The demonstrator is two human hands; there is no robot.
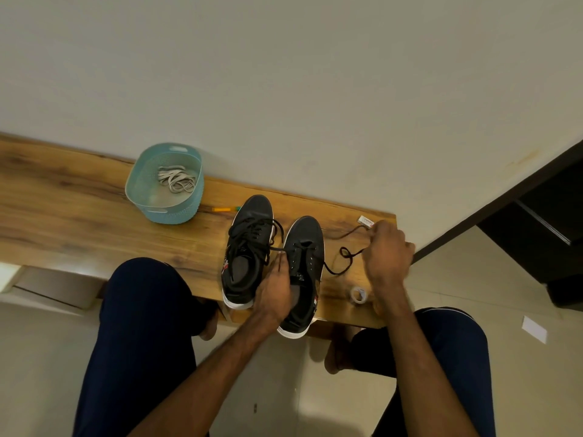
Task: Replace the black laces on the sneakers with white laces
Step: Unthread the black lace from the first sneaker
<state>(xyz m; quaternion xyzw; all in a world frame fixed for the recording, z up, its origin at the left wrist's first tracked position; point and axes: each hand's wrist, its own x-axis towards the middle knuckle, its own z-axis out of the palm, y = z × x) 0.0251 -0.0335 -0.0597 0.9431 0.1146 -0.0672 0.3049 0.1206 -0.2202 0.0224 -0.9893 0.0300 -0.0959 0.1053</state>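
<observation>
Two black sneakers with white soles stand side by side on a wooden bench (79,216). The left sneaker (247,247) keeps its black lace threaded. The right sneaker (304,272) has most eyelets bare. A black lace (342,258) trails from it across the bench to my right hand (386,255), which grips the lace at the bench's right end. My left hand (273,291) rests on the right sneaker's tongue area, fingers pointing at the eyelets. White laces (176,178) lie coiled in a teal basket (143,181) at the back.
A small white box (365,221) lies near the bench's far right corner, a roll of tape (359,294) near its front edge, and an orange pen (222,209) behind the left sneaker. My knees flank the bench. A dark cabinet (542,222) stands at right.
</observation>
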